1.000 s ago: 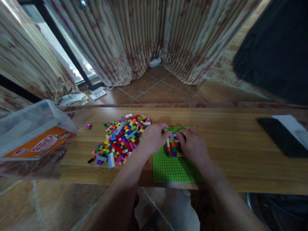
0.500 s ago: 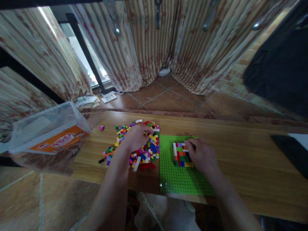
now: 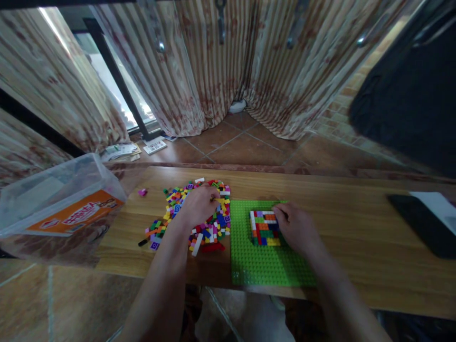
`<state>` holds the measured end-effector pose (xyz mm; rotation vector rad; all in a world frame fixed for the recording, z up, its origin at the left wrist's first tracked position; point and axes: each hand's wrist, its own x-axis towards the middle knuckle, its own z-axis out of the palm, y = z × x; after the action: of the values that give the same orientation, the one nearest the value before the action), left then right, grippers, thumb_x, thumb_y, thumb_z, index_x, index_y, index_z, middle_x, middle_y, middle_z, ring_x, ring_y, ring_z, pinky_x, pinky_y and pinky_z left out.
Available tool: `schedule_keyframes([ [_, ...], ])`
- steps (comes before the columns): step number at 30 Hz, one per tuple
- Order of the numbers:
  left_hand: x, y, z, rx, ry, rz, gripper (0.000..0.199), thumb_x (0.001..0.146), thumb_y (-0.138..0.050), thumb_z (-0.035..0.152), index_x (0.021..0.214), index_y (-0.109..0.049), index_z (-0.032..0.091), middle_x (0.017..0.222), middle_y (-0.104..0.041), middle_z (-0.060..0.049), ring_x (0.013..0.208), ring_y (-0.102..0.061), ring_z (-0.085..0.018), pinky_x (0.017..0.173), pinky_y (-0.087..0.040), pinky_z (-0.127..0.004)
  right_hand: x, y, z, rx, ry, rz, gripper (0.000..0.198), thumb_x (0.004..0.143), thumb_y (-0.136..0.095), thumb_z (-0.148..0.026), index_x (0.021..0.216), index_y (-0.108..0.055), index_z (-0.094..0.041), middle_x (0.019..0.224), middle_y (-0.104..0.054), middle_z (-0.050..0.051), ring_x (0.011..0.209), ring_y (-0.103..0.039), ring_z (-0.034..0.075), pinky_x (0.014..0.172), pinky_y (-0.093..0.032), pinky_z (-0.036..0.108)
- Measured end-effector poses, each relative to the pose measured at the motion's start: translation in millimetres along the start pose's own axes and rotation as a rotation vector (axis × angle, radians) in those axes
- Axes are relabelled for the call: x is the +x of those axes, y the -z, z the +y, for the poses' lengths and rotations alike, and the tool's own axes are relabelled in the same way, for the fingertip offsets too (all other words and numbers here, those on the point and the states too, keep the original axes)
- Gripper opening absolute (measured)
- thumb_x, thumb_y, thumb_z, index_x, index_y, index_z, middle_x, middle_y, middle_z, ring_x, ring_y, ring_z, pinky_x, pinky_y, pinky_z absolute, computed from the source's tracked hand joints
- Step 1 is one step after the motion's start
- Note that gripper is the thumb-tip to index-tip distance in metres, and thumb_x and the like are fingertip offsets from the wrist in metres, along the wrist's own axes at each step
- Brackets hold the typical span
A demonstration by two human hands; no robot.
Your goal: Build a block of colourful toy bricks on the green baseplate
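Observation:
My left hand (image 3: 201, 205) rests over a loose pile of small coloured toy bricks (image 3: 216, 232), its fingers curled down among them beside some yellow pieces. Whatever those fingertips pinch is hidden. On the green studded baseplate (image 3: 249, 266) sits a low, roughly square build of multicoloured bricks (image 3: 264, 229), with white bricks along its left side. My right hand (image 3: 295, 227) is closed at the right side of this build, thumb and forefinger together near its upper right corner. I cannot make out if a brick is between them.
A clear plastic tub (image 3: 60, 194) with an orange label stands left of the wooden table (image 3: 342, 204). One pink brick (image 3: 142, 192) lies apart from the pile. A dark flat object (image 3: 423, 223) and white paper (image 3: 436, 209) lie at the right. Striped curtains (image 3: 221, 71) hang behind.
The fingers of my left hand have drawn in and curled more over the pile. My right hand stays by the build. The whole view has shifted slightly, moving everything a little left.

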<state>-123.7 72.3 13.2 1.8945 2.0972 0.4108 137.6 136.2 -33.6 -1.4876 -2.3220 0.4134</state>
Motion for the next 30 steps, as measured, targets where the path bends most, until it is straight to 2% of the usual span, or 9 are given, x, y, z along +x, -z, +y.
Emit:
schedule_keyframes([
  [4, 0.5, 1.8, 5.1, -0.072, -0.024, -0.020, 0.022, 0.082, -0.049, 0.013, 0.086, -0.070, 0.018, 0.086, -0.073, -0.004, 0.076, -0.065, -0.017, 0.073, -0.048, -0.026, 0.9, 4.7, 6.7, 0.057, -0.048, 0.022, 0.028, 0.091, -0.044, -0.025, 0.084, -0.071, -0.018, 0.085, -0.071, 0.009, 0.080, -0.064, 0.021, 0.073, -0.044, 0.030],
  [10, 1.9, -0.6, 6.0, -0.117, -0.127, -0.028, 0.028, 0.089, -0.044, 0.018, 0.090, -0.071, 0.018, 0.087, -0.073, -0.004, 0.079, -0.064, -0.017, 0.073, -0.046, -0.026, 0.0, 9.0, 10.1, 0.045, -0.066, 0.070, 0.028, 0.090, -0.046, -0.028, 0.085, -0.071, -0.018, 0.085, -0.073, 0.009, 0.075, -0.064, 0.021, 0.069, -0.044, 0.030],
  [14, 1.2, 0.6, -4.1, -0.163, -0.095, -0.026, 0.027, 0.088, -0.047, 0.022, 0.092, -0.073, 0.019, 0.086, -0.074, -0.002, 0.075, -0.065, -0.015, 0.070, -0.047, -0.025, -0.2, 8.7, 7.5, 0.058, -0.036, 0.047, 0.027, 0.089, -0.047, -0.027, 0.084, -0.071, -0.018, 0.084, -0.072, 0.008, 0.075, -0.064, 0.020, 0.070, -0.043, 0.030],
  [19, -3.8, 9.8, -21.2, -0.205, -0.095, -0.036, 0.022, 0.083, -0.053, 0.020, 0.081, -0.075, 0.019, 0.085, -0.076, -0.001, 0.076, -0.067, -0.015, 0.072, -0.049, -0.023, -0.3, 8.5, 4.1, 0.029, -0.055, 0.041, 0.026, 0.089, -0.047, -0.026, 0.084, -0.071, -0.018, 0.082, -0.071, 0.007, 0.070, -0.062, 0.020, 0.066, -0.041, 0.030],
  [24, -6.0, 11.5, -32.9, -0.228, -0.101, -0.047, 0.018, 0.081, -0.057, 0.020, 0.079, -0.075, 0.018, 0.079, -0.075, -0.002, 0.071, -0.066, -0.015, 0.066, -0.048, -0.023, 0.2, 6.7, 4.3, 0.035, -0.026, 0.054, 0.025, 0.088, -0.047, -0.025, 0.082, -0.070, -0.018, 0.083, -0.070, 0.008, 0.073, -0.063, 0.020, 0.067, -0.040, 0.029],
  [27, -2.1, 5.8, -24.6, -0.211, -0.065, 0.022, 0.019, 0.080, -0.060, 0.018, 0.090, -0.076, 0.019, 0.088, -0.075, -0.003, 0.076, -0.066, -0.016, 0.069, -0.049, -0.025, 0.5, 5.1, 4.5, 0.046, -0.017, 0.049, 0.024, 0.088, -0.048, -0.025, 0.082, -0.070, -0.018, 0.083, -0.071, 0.008, 0.075, -0.063, 0.020, 0.068, -0.041, 0.028],
  [30, 3.8, -2.1, -5.8, -0.136, -0.108, 0.038, 0.021, 0.080, -0.060, 0.016, 0.095, -0.075, 0.021, 0.098, -0.074, -0.004, 0.086, -0.066, -0.018, 0.078, -0.050, -0.028, 0.2, 4.3, 3.7, 0.042, -0.034, 0.042, 0.025, 0.089, -0.048, -0.027, 0.084, -0.071, -0.018, 0.083, -0.071, 0.007, 0.073, -0.063, 0.020, 0.067, -0.041, 0.029],
])
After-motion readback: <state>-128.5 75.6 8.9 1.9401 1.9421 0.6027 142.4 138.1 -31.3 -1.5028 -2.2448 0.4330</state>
